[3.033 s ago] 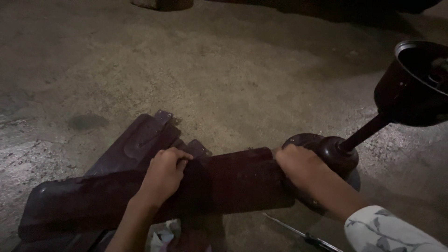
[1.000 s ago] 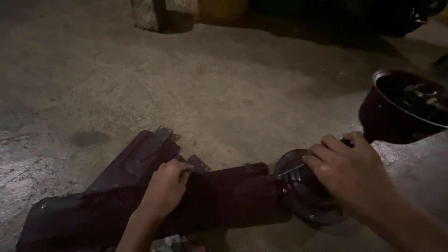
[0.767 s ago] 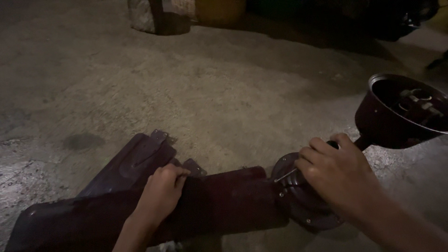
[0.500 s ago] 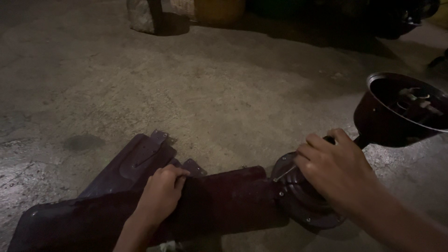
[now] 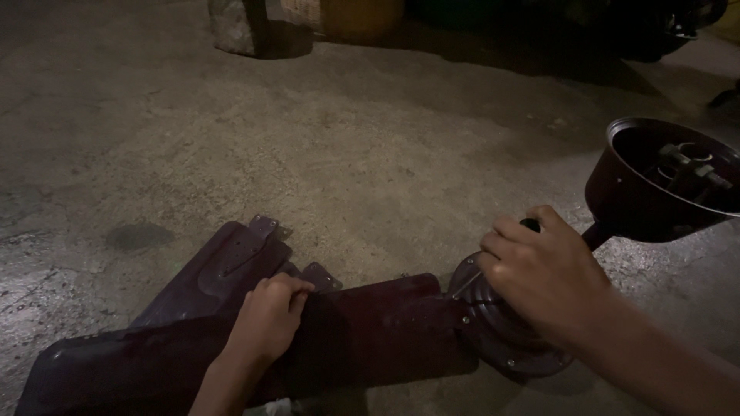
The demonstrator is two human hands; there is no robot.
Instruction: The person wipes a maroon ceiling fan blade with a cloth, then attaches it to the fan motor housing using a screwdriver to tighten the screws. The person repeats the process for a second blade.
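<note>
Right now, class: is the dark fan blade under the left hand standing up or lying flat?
Lying flat. The blade rests lengthwise on the concrete floor, and the left hand presses down on top of it.

Single head-worn view, looking steeply down and forward from close above the concrete floor (image 5: 370, 154). Both forearms enter from the lower edge; the far ground recedes into shadow at the top edge.
</note>
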